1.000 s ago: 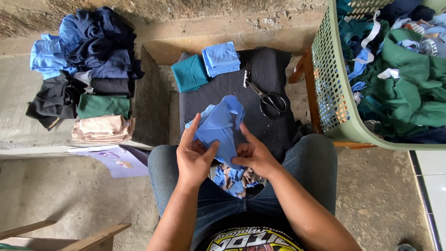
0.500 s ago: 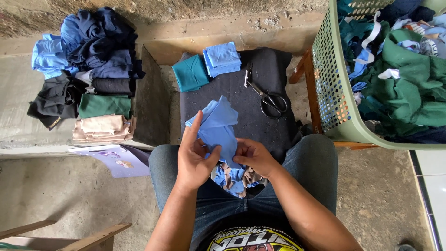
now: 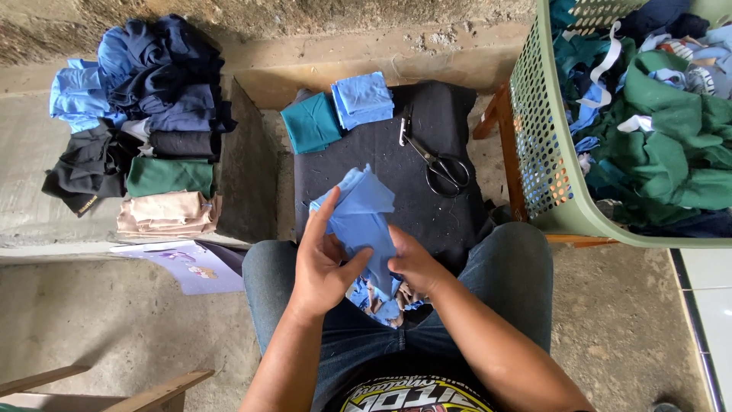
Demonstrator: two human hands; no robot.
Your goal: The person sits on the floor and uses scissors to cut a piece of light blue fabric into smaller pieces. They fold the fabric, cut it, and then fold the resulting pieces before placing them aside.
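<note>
Closest to the camera, the left hand (image 3: 324, 267) and the right hand (image 3: 412, 263) meet over the lap, above the jeans (image 3: 496, 282). Both hold the same light blue cloth piece (image 3: 362, 217). The left hand is half closed, with the thumb pressed on the cloth's lower part and one finger stretched up along its left edge. The right hand is curled, and its fingertips pinch the right lower edge. The cloth stands up from the hands, with its long axis running from the lap toward the near edge of the black cloth-covered board (image 3: 427, 206), and its free upper end points away and a little left. A few small scraps (image 3: 381, 301) lie on the lap under the hands.

I judge that the step in hand is smoothing or folding this piece. The next move seems to need a flat, even fold with both edges aligned.

Further on the board lie the scissors (image 3: 438, 156), near its right edge. At the far left corner rest a teal folded piece (image 3: 313, 122) and a blue folded piece (image 3: 364, 99), touching each other. Left of the board are stacked folded clothes (image 3: 152, 122); to the right stands a green basket (image 3: 541, 122) full of fabric.
</note>
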